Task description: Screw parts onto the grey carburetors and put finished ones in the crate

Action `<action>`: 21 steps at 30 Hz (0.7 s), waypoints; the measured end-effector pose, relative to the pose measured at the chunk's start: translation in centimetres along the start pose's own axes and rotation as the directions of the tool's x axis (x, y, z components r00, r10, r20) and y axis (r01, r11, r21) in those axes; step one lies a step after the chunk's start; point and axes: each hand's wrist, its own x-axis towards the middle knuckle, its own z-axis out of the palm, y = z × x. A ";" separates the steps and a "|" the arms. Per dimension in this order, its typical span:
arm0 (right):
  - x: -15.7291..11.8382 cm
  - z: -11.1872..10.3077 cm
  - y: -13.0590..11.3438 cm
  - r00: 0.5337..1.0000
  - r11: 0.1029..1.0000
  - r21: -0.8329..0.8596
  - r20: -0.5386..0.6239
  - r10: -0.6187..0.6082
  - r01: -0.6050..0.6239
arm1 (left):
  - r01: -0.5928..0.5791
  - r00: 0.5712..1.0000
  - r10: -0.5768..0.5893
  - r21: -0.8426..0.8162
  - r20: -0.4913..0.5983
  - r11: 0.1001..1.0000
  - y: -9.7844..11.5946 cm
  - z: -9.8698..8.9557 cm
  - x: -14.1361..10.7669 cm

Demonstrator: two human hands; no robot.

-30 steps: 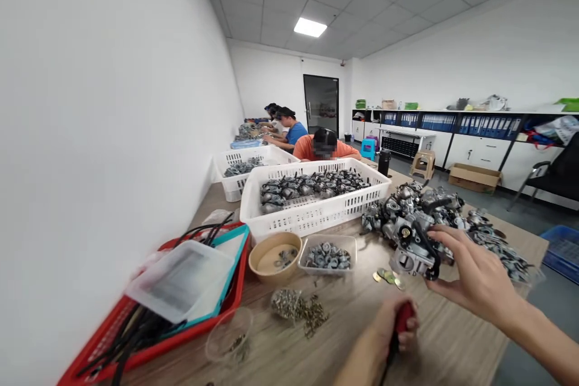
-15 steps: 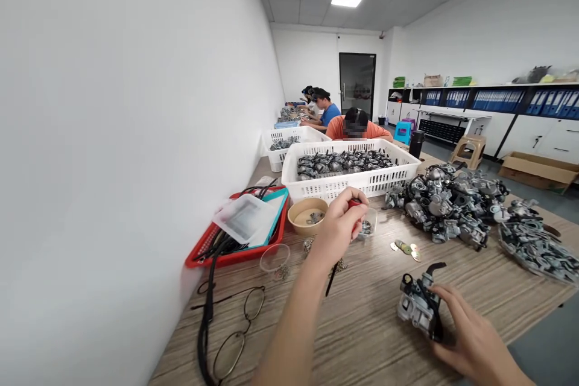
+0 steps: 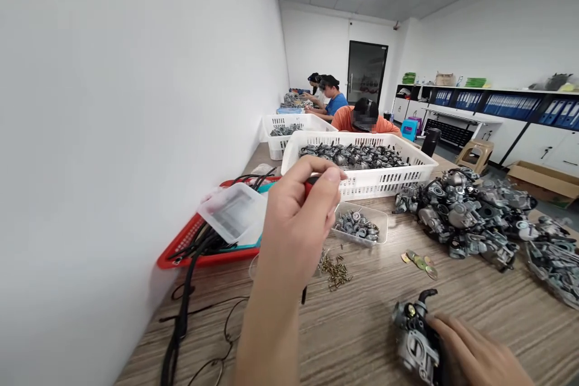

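Note:
My left hand [image 3: 301, 217] is raised over the middle of the table, its fingers wrapped round the red handle [image 3: 311, 184] of a tool that is mostly hidden. A short piece of dark shaft [image 3: 304, 295] shows below the wrist. At the lower right my right hand [image 3: 479, 347] grips a metal carburetor [image 3: 415, 344] with a black bent spout, from its right side, low at the tabletop. Small brass screws [image 3: 337, 271] lie loose to the right of my left wrist. Behind them is a clear tub [image 3: 383, 229] of small metal parts.
White baskets [image 3: 389, 180] of carburetors stand behind. More carburetors [image 3: 465, 211] are heaped at the right, near flat metal discs [image 3: 420, 262] and bagged parts [image 3: 552, 262]. A red basket [image 3: 181, 247], cables and eyeglasses [image 3: 219, 362] lie left. Several people sit beyond, one in orange [image 3: 344, 116].
The view has shifted. My left hand has moved left and nearer, uncovering the tub and screws. The carburetor, still in my right hand, has turned and sits lower in view.

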 end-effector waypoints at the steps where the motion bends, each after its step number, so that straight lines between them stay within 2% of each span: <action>1: 0.6 -1.0 0.4 0.999 1.000 0.002 -0.031 -0.017 0.017 | 0.005 1.000 -0.005 0.014 -0.004 1.000 0.0 0.0 0.1; 4: 3.2 -2.5 2.3 0.985 0.997 0.016 -0.153 0.075 -0.073 | -0.004 1.000 0.004 0.035 -0.019 0.999 0.0 -0.1 0.2; 6: 6.3 -2.2 4.0 0.974 0.986 0.011 -0.154 0.166 -0.166 | -0.011 1.000 0.012 0.036 -0.024 0.999 0.0 -0.1 0.2; 8: 10.5 -0.8 5.6 0.976 0.974 -0.077 0.038 0.215 -0.211 | -0.010 1.000 0.011 0.036 -0.025 0.999 -0.1 -0.2 0.2; 10: 15.1 1.1 6.8 0.918 0.945 -0.253 0.282 0.277 -0.207 | -0.003 1.000 0.004 0.046 -0.024 0.999 -0.2 -0.3 0.4; 11: 17.3 2.2 7.2 0.903 0.949 -0.262 0.340 0.263 -0.178 | 0.000 1.000 0.001 0.051 -0.027 0.999 -0.2 -0.4 0.4; 13: 21.1 4.4 7.5 0.889 0.957 -0.261 0.398 0.226 -0.127 | 0.000 0.999 0.002 0.056 -0.035 0.998 -0.3 -0.6 0.5; 16: 24.9 6.9 7.3 0.884 0.964 -0.259 0.437 0.164 -0.051 | 0.004 0.999 -0.001 0.065 -0.049 0.998 -0.3 -0.9 0.5; 21: 27.1 8.2 7.5 0.872 0.969 -0.243 0.483 0.080 0.046 | 0.016 0.999 -0.010 0.154 -0.040 0.988 -0.1 -1.5 0.1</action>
